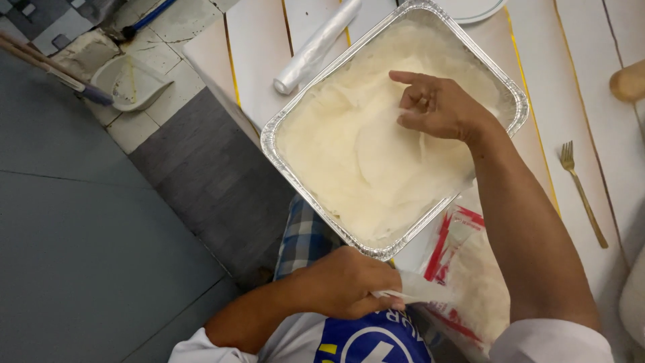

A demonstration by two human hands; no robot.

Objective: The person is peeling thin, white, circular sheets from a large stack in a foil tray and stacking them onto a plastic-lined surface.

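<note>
My right hand (437, 107) hovered over the thin pale sheets (363, 154) lining the foil tray (289, 111), fingers loosely curled, forefinger out, gripping nothing I could make out. My left hand (346, 282) pinched a translucent wrapper (420, 289) just beside the red-and-white packet (470, 269). I judged gentle flattening best, since thin sheets tear.

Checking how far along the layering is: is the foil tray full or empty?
Nearly full: pale thin sheets cover the foil tray floor, reaching close to its rim.
</note>
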